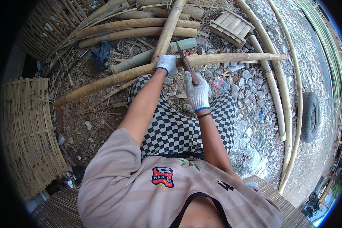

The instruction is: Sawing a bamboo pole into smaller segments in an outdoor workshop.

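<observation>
1. The left hand (167, 63), in a white knit glove, is closed over a long bamboo pole (231, 58) that lies across the person's lap and runs out to either side of both hands. It looks like a steadying grip, pressing the pole down.
2. The right hand (197, 92), gloved the same way, is wrapped around the brown wooden handle of a knife (188, 66). The blade end reaches up to the pole just beside the left hand.
3. Judging by this, the step in hand is cutting or trimming the pole at that spot, with one hand holding and the other working the blade.
4. The next move probably calls for a controlled stroke aimed away from the left-hand fingers, which sit very near the blade, while the pole stays pinned so it cannot roll.
5. Beyond the hands lie more bamboo poles (136, 30) in a loose pile, and a small slatted bamboo panel (231, 26) sits further off to the right. A woven bamboo mat (26, 129) lies well out to the left, and an old tyre (311, 116) far to the right on the gravel.
6. Hard to make out: the blade's shape and edge, and whether it is already biting into the pole. The fingertips of both hands are hidden by their own grip, and the pole's left end disappears into the litter.
</observation>
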Motion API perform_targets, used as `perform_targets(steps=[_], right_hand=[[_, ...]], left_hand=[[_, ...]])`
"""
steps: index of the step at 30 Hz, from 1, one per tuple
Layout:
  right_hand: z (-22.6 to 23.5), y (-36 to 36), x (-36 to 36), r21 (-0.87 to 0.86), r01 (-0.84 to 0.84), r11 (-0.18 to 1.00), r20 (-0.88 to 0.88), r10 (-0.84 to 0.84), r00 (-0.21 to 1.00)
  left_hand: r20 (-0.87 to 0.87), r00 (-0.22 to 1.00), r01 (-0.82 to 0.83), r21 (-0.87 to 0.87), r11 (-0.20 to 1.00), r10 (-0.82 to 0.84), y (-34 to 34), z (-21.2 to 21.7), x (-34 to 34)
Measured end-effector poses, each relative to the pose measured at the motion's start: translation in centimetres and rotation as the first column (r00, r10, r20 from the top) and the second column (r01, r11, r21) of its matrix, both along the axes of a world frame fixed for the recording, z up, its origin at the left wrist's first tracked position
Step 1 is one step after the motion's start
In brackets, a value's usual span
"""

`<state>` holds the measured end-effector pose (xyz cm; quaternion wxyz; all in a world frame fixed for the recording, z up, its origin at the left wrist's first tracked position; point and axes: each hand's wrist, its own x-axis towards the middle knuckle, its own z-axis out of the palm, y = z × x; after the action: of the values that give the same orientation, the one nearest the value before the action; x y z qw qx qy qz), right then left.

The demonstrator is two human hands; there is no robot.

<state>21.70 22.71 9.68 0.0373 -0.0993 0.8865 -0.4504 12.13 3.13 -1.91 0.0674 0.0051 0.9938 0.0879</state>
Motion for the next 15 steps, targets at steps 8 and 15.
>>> perform_targets(steps=[8,15], right_hand=[[2.8,2.0,5.5,-0.132,0.033,0.991,0.046,-0.027,0.999],[2.4,1.0,4.3,-0.091,-0.001,0.996,-0.023,-0.001,1.000]], left_hand=[[0.060,0.998,-0.024,-0.041,0.999,0.027,-1.0,0.4,0.3],[0.056,0.997,-0.046,-0.026,0.999,0.047,-2.0,-0.6,1.0]])
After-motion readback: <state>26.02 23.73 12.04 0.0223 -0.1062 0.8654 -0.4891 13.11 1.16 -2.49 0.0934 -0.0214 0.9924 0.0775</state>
